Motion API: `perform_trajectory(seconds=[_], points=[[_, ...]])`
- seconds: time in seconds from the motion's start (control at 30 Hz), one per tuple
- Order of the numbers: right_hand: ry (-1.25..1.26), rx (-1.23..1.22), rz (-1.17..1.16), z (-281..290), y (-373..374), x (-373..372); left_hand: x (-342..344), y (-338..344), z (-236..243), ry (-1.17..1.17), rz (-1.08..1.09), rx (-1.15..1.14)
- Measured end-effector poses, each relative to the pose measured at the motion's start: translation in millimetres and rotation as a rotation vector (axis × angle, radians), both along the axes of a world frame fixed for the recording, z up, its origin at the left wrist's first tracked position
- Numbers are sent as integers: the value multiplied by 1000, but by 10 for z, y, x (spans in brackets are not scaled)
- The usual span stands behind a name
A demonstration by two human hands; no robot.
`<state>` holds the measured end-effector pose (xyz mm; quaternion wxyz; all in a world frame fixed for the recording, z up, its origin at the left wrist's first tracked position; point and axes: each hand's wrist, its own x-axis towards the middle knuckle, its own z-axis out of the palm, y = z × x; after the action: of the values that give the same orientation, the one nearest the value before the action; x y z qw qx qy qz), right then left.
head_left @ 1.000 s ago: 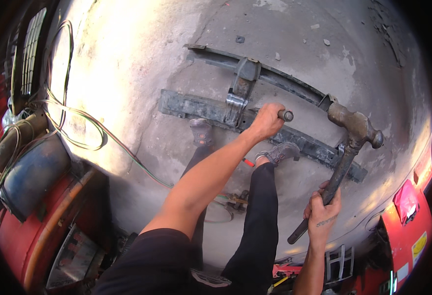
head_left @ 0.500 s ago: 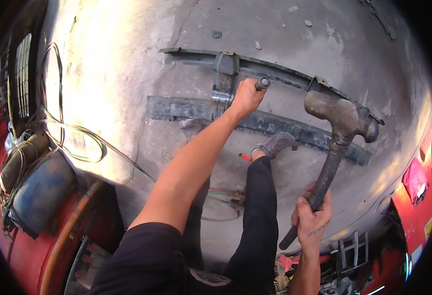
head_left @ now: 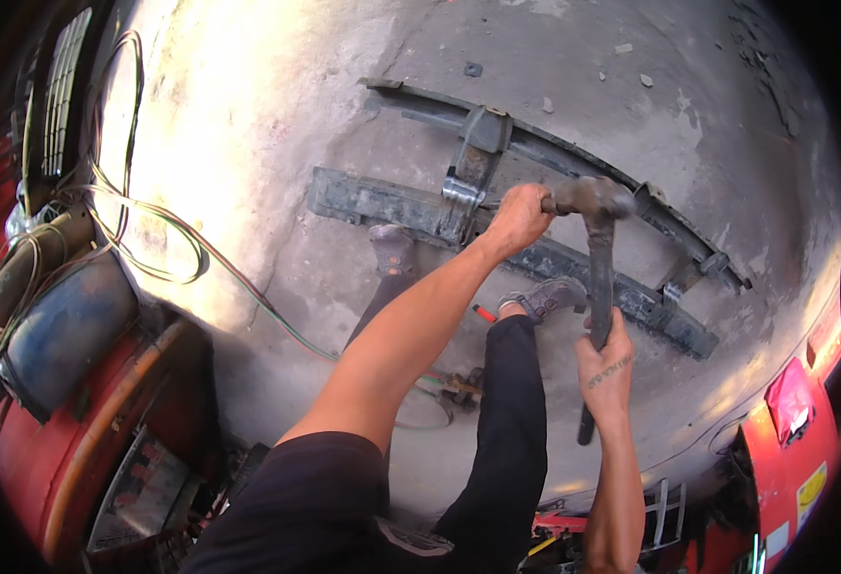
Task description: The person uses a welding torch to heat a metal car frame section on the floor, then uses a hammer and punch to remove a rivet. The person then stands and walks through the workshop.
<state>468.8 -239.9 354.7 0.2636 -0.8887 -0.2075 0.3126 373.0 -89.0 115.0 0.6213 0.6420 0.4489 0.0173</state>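
My left hand is wrapped round a steel chisel, whose thin shank points left at a shiny bent bracket. That bracket joins two long dark metal rails lying on the floor. In my right hand is a heavy hammer, gripped by its dark handle. The hammer head, slightly blurred, is at the chisel's struck end and looks to be touching it. My fist hides most of the chisel. A shoe of mine stands beside the near rail.
Hoses run over the floor from a blue-grey tank on the left to a torch-like fitting by my legs. A small orange-red object lies near my shoe. Red bodywork is at right; stone bits lie beyond the rails.
The hammer has swung left and away from me, from raised at the right to the chisel's end. In the picture, the rails and my left hand sit a little farther right.
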Motion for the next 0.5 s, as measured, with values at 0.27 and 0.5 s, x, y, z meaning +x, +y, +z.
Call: perform_trajectory(seconds=[0.27,0.5], points=[[498,63,-393,321,-311,49,-135,-598,293,-161,-133,223],[839,258,-704,-268,-692,-464,-409,-887,1540,-248,-532,312]])
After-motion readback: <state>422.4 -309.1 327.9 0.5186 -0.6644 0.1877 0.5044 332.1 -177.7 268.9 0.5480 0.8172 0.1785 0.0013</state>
